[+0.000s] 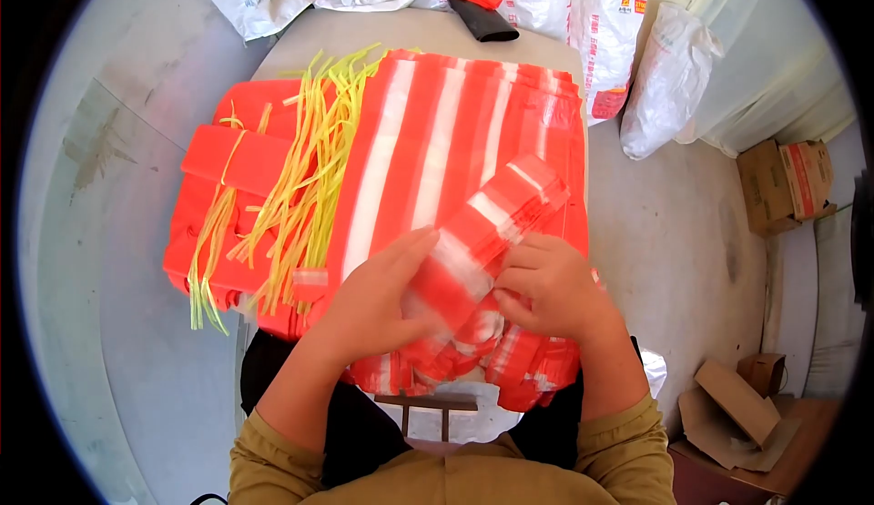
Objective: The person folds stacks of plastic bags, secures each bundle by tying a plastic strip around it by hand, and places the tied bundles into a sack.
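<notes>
A folded bundle of red-and-white striped plastic bags (496, 209) lies at a slant over a wide flat stack of the same striped plastic (423, 132). My left hand (378, 300) is on the bundle's lower left end, its fingers along one edge and the thumb on the near side. At the bundle's right edge, the fingers of my right hand (551, 287) are curled and grip the plastic; their tips are partly hidden. Crumpled striped plastic (533, 364) hangs over the near edge, below both hands.
Yellow plastic strips (314, 168) drape across red folded packs (250, 155) on the left. A black roll with an orange-red piece (482, 18) sits at the table's far end. White printed sacks (601, 23) stand behind. Cardboard boxes (783, 186) are on the right.
</notes>
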The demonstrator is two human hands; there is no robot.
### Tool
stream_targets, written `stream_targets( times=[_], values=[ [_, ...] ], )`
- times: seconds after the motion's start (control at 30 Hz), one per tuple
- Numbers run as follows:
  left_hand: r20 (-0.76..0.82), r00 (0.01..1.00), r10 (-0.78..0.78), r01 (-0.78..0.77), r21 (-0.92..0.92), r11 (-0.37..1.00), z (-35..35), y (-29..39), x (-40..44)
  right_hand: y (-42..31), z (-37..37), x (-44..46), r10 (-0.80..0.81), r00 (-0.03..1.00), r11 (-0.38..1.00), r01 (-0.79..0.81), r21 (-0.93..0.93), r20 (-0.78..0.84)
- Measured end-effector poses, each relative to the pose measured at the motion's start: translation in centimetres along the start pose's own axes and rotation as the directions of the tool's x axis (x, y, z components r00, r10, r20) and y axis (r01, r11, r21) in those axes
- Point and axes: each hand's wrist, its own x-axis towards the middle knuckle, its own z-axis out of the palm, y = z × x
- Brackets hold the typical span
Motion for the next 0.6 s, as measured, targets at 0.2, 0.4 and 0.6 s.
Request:
stream_targets(
  times=[0.2, 0.4, 0.6],
  values=[
    [0.043, 0.999, -0.008, 0.007, 0.011, 1.0, 0.1, 0.6, 0.5, -0.8, 0.2, -0.5, -0.051, 0.999, 0.998, 0.051, 0.022, -0.015],
    [-0.005, 1.0, 0.022, -0.021, 0.085, 0.996, 1.1, 0.5, 0.7, -1.1, -0.3, -0.5, -0.047, 0.995, 0.998, 0.05, 0.03, -0.088],
    [0.165, 0.935, -0.313, 0.337, -0.146, 0.93, -1.5, 2.2, 1.4, -1.7, -0.2, -1.4, 0.009, 0.975, 1.0, -0.012, 0.014, 0.222]
  ],
)
